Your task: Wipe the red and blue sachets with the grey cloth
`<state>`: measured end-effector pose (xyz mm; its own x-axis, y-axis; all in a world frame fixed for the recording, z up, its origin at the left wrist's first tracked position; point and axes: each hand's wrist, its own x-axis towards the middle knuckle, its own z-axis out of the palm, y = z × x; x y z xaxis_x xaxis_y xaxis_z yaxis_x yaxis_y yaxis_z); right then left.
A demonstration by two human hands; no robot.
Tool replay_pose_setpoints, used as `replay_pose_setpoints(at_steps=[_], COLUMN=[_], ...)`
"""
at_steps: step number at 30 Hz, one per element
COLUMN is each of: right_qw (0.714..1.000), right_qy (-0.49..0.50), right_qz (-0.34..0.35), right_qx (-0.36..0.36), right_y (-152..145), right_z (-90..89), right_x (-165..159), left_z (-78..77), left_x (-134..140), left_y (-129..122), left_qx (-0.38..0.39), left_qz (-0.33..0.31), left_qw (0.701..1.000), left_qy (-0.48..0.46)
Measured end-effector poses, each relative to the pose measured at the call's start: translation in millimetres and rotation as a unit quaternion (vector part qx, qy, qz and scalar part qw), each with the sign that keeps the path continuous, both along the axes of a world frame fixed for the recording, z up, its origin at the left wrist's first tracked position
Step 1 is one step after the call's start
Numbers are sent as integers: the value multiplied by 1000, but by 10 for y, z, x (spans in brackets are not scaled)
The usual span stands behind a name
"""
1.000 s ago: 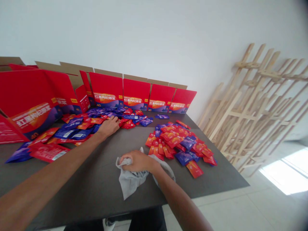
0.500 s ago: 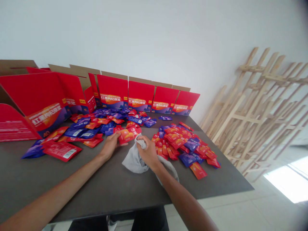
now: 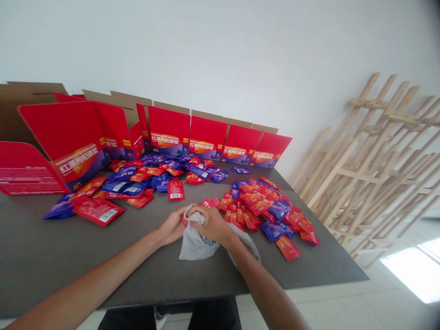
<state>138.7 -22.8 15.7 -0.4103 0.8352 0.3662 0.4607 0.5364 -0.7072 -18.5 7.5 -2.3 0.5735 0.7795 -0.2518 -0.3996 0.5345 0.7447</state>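
My left hand (image 3: 174,224) is closed on a red sachet (image 3: 210,202), which is mostly covered by my hands and the cloth. My right hand (image 3: 212,223) grips a bunched grey cloth (image 3: 197,243) and presses it on the sachet's face. The cloth's loose end hangs down onto the table and trails behind my right wrist. Left of my hands lies a spread of red and purple sachets (image 3: 137,187); one red sachet (image 3: 176,189) lies apart at its near side. To the right is a heaped pile of sachets (image 3: 261,204).
Red printed cartons with raised flaps (image 3: 206,137) stand in a row along the back of the dark table (image 3: 144,275). A larger open carton (image 3: 74,146) stands at the left. Wooden easels (image 3: 371,169) lean against the wall beyond the table's right edge.
My left hand has moved right and nearer me with the sachet, bringing it under the cloth. My right hand now covers most of the sachet. The view has shifted slightly.
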Motion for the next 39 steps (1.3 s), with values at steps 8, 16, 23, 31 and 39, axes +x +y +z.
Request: replay_pose_setpoints(at_steps=[8, 16, 23, 31, 39], right_qw=[968, 998, 993, 986, 996], right_qy=[65, -35, 10, 25, -14], right_qz=[-241, -40, -117, -162, -87], right_qx=[3, -15, -12, -1, -17], right_y=[140, 7, 28, 96, 29], right_z=[-54, -48, -19, -23, -52], right_x=[96, -14, 7, 109, 20], left_z=[-56, -29, -11, -36, -24], left_x=[65, 22, 21, 23, 21], left_y=[-68, -20, 7, -7, 37], left_qx=[61, 59, 43, 52, 43], left_qz=[20, 68, 70, 67, 107], left_qw=[997, 995, 996, 995, 990], left_qy=[-50, -37, -40, -57, -79])
